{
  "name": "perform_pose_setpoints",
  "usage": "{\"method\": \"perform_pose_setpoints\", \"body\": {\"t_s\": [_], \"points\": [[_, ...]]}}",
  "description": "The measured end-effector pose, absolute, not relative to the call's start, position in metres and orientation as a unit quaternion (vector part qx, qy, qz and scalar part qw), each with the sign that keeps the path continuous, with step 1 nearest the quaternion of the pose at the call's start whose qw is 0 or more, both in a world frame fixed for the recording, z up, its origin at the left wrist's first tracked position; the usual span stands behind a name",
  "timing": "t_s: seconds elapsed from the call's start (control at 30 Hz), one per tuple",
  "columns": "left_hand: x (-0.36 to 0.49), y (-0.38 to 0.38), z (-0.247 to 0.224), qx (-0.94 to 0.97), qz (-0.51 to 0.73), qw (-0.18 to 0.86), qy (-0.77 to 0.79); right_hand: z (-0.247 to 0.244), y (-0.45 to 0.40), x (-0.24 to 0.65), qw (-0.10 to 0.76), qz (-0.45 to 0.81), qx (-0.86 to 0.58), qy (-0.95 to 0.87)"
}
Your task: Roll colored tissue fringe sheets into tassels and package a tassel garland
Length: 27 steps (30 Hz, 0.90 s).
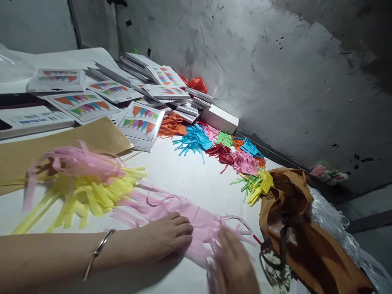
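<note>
Pink fringed tissue sheet [196, 218] flat on the white tabletop [183, 171], near the front edge. Left hand [165, 239] pressed palm-down on it, fingers together, pinning it without gripping. Right hand [234, 265] blurred over the fringe end; whether pinching or spread, cannot tell. Likely feather-light, limp, easily torn: best taken by the uncut band, not the strips. Pink and yellow fringe pile [79, 183] just beside, to the left. Brown bag [300, 228] cut off at the right; its contents hard to make out.
</note>
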<state>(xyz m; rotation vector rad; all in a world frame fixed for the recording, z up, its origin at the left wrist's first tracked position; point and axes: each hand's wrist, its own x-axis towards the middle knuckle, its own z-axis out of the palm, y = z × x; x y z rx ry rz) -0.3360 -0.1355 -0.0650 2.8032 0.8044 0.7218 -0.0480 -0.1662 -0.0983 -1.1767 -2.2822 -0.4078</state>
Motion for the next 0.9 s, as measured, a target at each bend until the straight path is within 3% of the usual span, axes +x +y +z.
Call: {"method": "perform_pose_setpoints", "body": {"t_s": [0.07,0.23,0.37,0.5,0.7,0.9], "points": [[-0.34,-0.134,-0.065,0.939,0.228,0.075,0.247,-0.108,-0.164,-0.091,0.26,-0.164,-0.372,-0.876],[-0.353,-0.13,-0.076,0.943,0.224,0.067,0.235,-0.134,-0.151,-0.122,0.36,-0.258,-0.279,-0.852],[-0.357,-0.125,-0.089,0.934,0.225,0.087,0.265,-0.136,-0.149,-0.107,0.399,-0.135,-0.337,-0.842],[-0.348,-0.11,-0.081,0.901,0.173,0.126,0.378,-0.117,-0.143,-0.106,0.33,-0.004,-0.464,-0.822],[-0.33,-0.081,-0.057,0.862,0.045,0.089,0.497,-0.099,-0.114,-0.122,0.209,-0.067,-0.564,-0.796],[-0.324,-0.069,-0.064,0.845,0.036,0.076,0.527,-0.109,-0.101,-0.122,0.191,-0.109,-0.58,-0.784]]}}
